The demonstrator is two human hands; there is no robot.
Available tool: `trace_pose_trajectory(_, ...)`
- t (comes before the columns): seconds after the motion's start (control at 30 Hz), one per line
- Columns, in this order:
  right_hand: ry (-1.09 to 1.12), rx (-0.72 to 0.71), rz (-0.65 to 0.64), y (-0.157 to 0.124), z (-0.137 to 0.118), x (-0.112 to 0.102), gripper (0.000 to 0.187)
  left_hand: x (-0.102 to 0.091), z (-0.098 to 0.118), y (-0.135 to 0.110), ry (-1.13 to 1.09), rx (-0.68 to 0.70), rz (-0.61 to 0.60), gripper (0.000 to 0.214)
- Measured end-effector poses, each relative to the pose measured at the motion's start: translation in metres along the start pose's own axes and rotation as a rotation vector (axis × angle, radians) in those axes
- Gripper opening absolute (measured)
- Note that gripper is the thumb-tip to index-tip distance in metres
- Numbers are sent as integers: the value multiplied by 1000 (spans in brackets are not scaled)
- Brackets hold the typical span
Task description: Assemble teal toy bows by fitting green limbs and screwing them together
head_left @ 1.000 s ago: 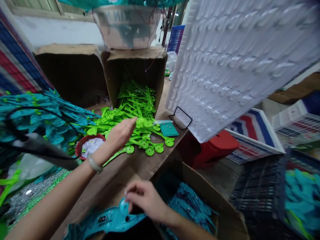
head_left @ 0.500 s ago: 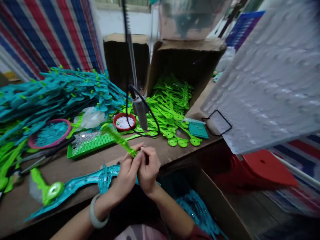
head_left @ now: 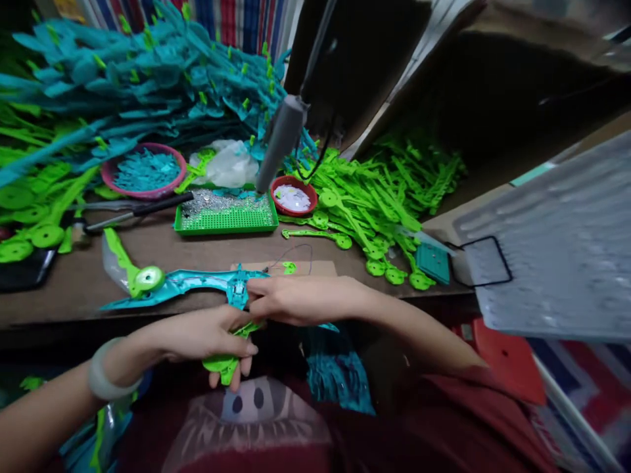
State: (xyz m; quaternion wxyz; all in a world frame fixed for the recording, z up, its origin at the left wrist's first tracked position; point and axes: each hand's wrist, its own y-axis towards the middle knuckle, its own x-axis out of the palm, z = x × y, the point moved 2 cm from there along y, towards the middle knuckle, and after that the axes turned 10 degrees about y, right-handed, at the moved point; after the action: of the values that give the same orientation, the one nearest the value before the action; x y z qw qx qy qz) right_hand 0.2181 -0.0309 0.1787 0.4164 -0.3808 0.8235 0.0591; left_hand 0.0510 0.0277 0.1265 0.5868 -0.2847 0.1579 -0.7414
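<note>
My left hand (head_left: 217, 338) is closed around a bright green plastic part (head_left: 223, 366), low in front of my body at the table edge. A long teal plastic shell (head_left: 185, 282), curved like a toy bow, lies along the front edge with its ribbed inner side up. My right hand (head_left: 290, 299) reaches across to the middle of this shell, its fingers bent and pinched together. Whatever sits between those fingertips is hidden. At the shell's left end is a green piece with a round disc (head_left: 149, 279). Beside the shell lie a thin wire and a small green piece (head_left: 289, 267).
A grey cylindrical tool (head_left: 280, 141) hangs above a green perforated tray (head_left: 227, 222) of small metal pieces. Around it are a pink bowl (head_left: 144, 194) of teal bits, a red bowl (head_left: 298, 211) of white pieces, a teal heap (head_left: 187, 85) and green parts (head_left: 365, 203).
My hands, together on an upright green part before, are now apart. The left has lowered the green part towards my body; the right has gone to the teal shell. The view has tilted down.
</note>
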Motion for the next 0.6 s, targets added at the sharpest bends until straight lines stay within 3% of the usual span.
trace_pose_trajectory(0.1,-20,-25,-122,16,-2,-6,35,-8,-2,3,-7,11,-41,31)
trace_pose_trajectory(0.23,99,-46,-155,28,-1,-9,26,-15,-7,7,-28,40,-25,51)
trace_pose_trajectory(0.33,211,-44,-134,33,-1,-13,18,-16,-10,9,57,33,-13,41)
trace_pose_trajectory(0.47,230,118,-153,37,1,-20,11,-18,-12,9,133,44,67,32)
trace_pose_trajectory(0.6,283,154,-152,40,3,-19,11,-19,-15,12,111,133,173,27)
